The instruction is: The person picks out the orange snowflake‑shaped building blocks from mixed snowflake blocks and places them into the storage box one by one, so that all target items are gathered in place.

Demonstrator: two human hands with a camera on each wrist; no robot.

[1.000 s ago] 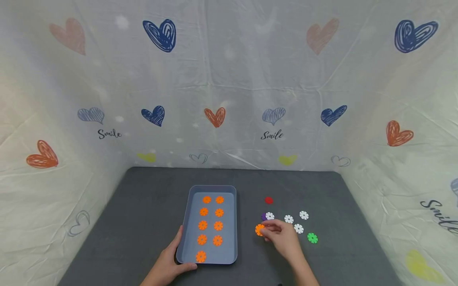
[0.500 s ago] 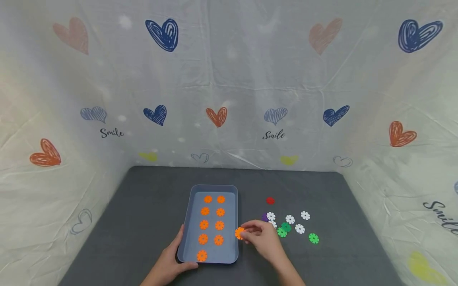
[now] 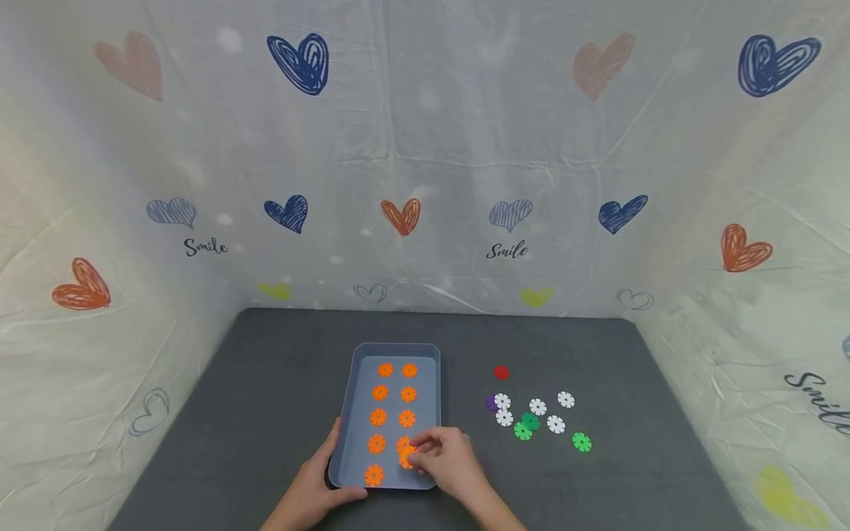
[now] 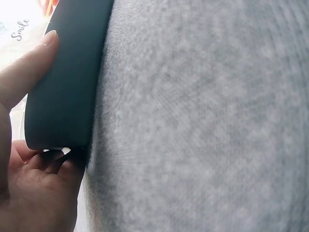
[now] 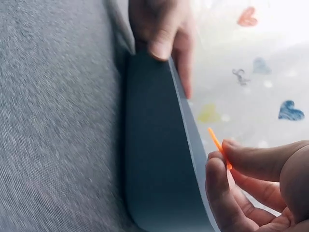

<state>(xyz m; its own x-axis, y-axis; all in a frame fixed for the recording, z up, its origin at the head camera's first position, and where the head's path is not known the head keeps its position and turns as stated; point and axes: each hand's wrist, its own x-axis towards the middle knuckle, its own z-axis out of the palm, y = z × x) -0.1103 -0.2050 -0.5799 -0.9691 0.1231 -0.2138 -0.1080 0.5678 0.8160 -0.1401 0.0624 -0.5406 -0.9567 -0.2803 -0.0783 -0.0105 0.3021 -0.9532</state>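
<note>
A blue-grey tray (image 3: 425,369) holds orange notched interlocking discs (image 3: 378,417) in two columns. At its near left corner the left hand (image 3: 312,479) grips it, fingers along the left side and thumb on the front wall; the left wrist view shows that thumb (image 4: 36,58) against the wall. Over the near right part of the tray, the right hand (image 3: 448,461) pinches one more orange disc (image 5: 219,147) between thumb and fingertips. In the head view this disc overlaps the lowest one of the right column. The right wrist view shows it edge-on, above the rim.
Right of the tray lie loose discs on the dark grey table (image 3: 292,369): a red disc (image 3: 501,372), a purple disc (image 3: 491,402) partly under a white disc (image 3: 502,401), several other white ones, and green discs (image 3: 581,442). A heart-printed curtain (image 3: 425,147) surrounds the table.
The right hand has carried the orange disc leftward from among the loose discs, past the tray's right rim, to over the tray. The left hand has stayed at the tray's corner.
</note>
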